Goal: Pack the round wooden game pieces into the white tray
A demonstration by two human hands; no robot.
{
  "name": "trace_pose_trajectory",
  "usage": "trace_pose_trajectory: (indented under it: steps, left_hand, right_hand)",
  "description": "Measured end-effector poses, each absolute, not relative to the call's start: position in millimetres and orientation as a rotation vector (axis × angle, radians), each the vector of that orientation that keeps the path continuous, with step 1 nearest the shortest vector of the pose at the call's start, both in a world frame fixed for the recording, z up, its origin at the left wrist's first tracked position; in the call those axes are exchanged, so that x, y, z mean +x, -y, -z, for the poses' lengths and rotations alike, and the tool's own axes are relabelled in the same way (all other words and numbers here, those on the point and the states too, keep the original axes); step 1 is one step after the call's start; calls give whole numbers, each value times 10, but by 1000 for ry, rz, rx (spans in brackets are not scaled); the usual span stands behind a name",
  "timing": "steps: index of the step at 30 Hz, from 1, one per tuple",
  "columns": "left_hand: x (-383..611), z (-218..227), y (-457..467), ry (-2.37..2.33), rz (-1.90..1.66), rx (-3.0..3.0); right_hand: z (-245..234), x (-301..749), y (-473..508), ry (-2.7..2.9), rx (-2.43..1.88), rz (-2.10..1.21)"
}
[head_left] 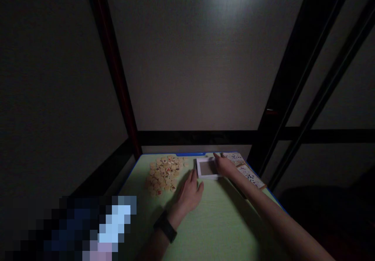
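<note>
A shallow white box [199, 169] with a brown inside lies toward the far edge of the green table, upright and open at the top. My left hand [190, 192], with a dark band on its wrist, is at the box's near left corner; its fingers are stretched out and its thumb stands apart. Over the right side of the box is my right hand [225, 166], its fingers closed around that edge and partly hidden. Many round wooden xiangqi pieces [164, 175], some with red or dark marks, lie in a loose heap left of the box.
Two flat white panels with dark printing and brown edges, a near panel [250, 176] and a far panel [233, 158], lie at the right edge of the table [211, 222]. A wall [196, 77] rises behind. A pixelated patch covers the lower left.
</note>
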State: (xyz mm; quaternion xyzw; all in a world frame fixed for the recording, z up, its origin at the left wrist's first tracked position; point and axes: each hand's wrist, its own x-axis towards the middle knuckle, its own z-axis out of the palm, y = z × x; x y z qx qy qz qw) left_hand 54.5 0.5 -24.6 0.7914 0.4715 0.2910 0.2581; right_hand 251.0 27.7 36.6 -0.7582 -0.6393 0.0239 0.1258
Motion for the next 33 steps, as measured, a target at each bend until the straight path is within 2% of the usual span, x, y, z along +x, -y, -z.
trace_pose_trajectory:
  steps: [3,8,15,18,20,23,28,33]
  left_hand:
    - [550,251,102,-1331,-606,2320]
    - [624,178,113,-1349,-499,2402]
    - [606,146,14,-1416,-475,2425]
    - [496,227,52,-1411,-449,2532]
    - [430,291,82,-1402,-445,2609]
    - [320,345,99,-1401,-542,2720]
    - [-55,252,44,-1559,-804,2773]
    - [-367,206,-72,-1988,-788,2558]
  right_hand:
    - [-347,2481,-63,1929,-2205,-29]
    - [-271,2338,211,2185,-2115,117]
    - [-262,2377,-62,2192,-2201,259]
    - [-367,2331,-108,2213,-2055,337]
    - [-424,2188,-160,2260,-1845,274]
    - [-385,1845,-385,2322,-1610,1]
    - [4,1338,-970,2195,-1578,-112]
    - [318,1177,-1174,2188,-1515,-165]
